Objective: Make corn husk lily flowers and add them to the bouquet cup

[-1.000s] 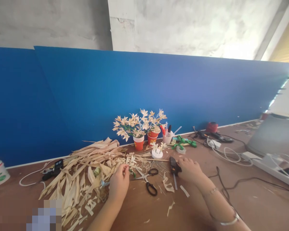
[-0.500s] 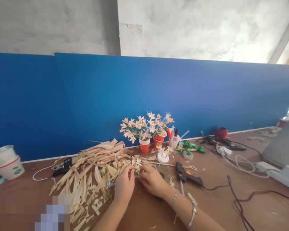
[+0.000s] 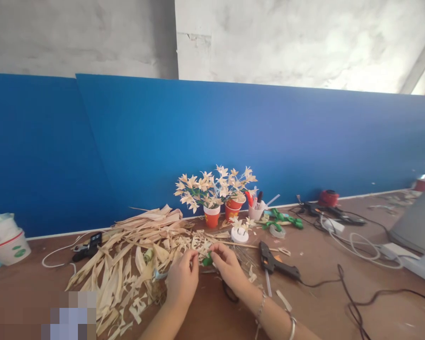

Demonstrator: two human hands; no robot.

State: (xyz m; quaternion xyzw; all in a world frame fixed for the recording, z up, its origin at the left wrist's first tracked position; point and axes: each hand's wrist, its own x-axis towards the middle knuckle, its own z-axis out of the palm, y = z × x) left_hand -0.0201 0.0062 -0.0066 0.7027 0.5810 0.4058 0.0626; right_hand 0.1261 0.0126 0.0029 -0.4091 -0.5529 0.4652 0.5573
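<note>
My left hand point(image 3: 182, 278) is closed in a pinch beside the heap of dry husk strips point(image 3: 122, 264); what its fingertips hold is too small to make out. To its right, my right hand point(image 3: 228, 267) is closed with its fingertips at a small green piece point(image 3: 208, 259). Pale flower shapes lie just beyond the fingers. Behind the hands, husk flowers point(image 3: 207, 186) stand in an orange cup point(image 3: 211, 217). More flowers rest on a white round holder point(image 3: 240, 234). Black scissor-like handles point(image 3: 229, 291) show partly under my right wrist.
A black glue gun point(image 3: 278, 265) lies right of my hands, its cable running right. Farther off are a pen cup point(image 3: 255, 210), green tape pieces point(image 3: 281, 218), white cables and a power strip point(image 3: 411, 262). Stacked white tubs point(image 3: 9, 245) stand at far left, near a black device point(image 3: 89, 246).
My right hand has turned and lifted a little, and the green piece now shows at its fingertips. My left hand has shifted slightly and stays pinched.
</note>
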